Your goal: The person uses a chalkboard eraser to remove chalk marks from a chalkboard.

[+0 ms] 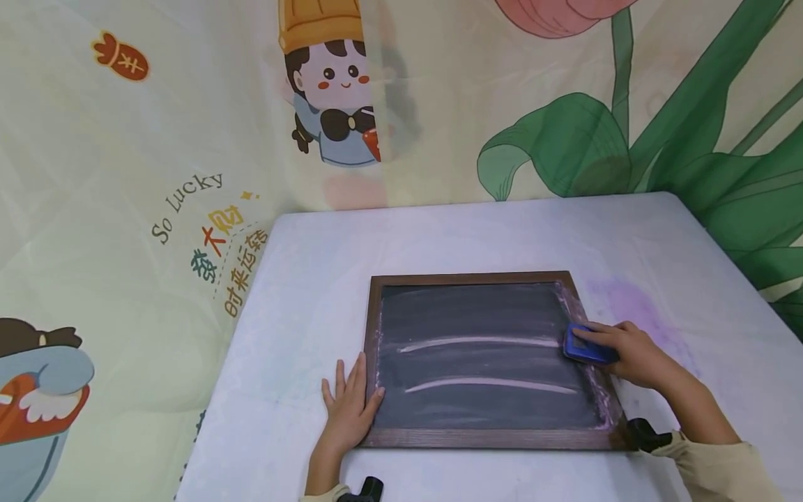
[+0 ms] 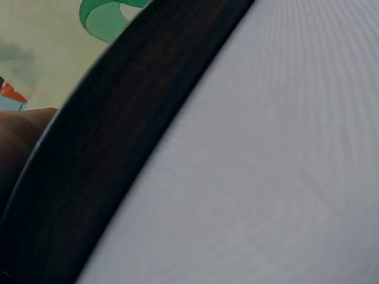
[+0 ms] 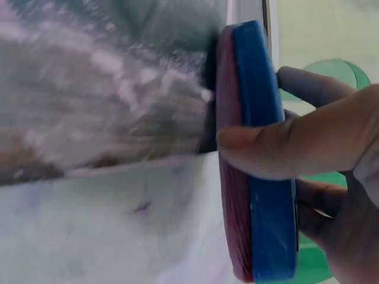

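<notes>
Head cam: right hand (image 1: pixel 636 354) grips a blue, plastic-looking block eraser (image 1: pixel 590 346) over the right side of a black, wood-framed, rectangular chalkboard (image 1: pixel 470 310); left hand (image 1: pixel 350 410), fingers spread, rests at its left edge. Left wrist: mostly dark frame (image 2: pixel 124 118); I'd keep that steady. Right wrist: fuzzy maroon pad (image 3: pixel 237 219), contact unclear; press flat, evenly.

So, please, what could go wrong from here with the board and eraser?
The blackboard might slide if the left grip lifts from its left edge. The blue eraser, in the right grip, could smear the pink dust along the blackboard's right side or push some onto the white table.
</notes>
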`<state>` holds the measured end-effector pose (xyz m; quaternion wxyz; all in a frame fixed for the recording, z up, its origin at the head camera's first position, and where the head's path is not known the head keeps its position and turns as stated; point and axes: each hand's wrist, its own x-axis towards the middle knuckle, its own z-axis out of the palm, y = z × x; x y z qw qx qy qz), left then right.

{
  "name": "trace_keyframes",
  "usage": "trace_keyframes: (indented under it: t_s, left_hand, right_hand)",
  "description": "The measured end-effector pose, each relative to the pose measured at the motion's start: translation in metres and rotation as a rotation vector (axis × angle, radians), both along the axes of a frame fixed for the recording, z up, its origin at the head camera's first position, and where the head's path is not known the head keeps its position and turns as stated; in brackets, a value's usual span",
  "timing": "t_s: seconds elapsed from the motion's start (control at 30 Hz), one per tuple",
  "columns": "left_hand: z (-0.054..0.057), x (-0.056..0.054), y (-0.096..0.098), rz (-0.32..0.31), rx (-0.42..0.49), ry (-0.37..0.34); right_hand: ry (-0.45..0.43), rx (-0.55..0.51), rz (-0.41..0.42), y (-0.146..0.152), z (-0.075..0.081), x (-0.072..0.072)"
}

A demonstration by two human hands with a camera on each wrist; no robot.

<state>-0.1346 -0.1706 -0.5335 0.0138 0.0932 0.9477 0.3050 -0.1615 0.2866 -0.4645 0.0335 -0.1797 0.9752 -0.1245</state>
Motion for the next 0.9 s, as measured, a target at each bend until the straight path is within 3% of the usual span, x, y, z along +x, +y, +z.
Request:
trace_keyframes:
  t_s: [0.33, 0.6, 0.77, 0.9]
  left_hand:
    - [-0.002, -0.001, -0.001, -0.005, -0.014, 0.019]
    - [-0.001, -0.001, 0.003, -0.022, -0.021, 0.01]
    - [-0.002, -0.001, 0.001, -0.001, -0.038, 0.003]
    - [-0.003, -0.002, 0.003, -0.006, -0.038, -0.001]
  right_hand:
    - [0.004, 0.061, 0.053, -0.012, 0.01, -0.013]
    - [-0.071, -0.052, 0.064, -0.013, 0.004, -0.014]
    - [-0.063, -0.126, 0.114, -0.051, -0.003, -0.032]
    - [-0.047, -0.113, 0.167, -0.097, -0.003, -0.047]
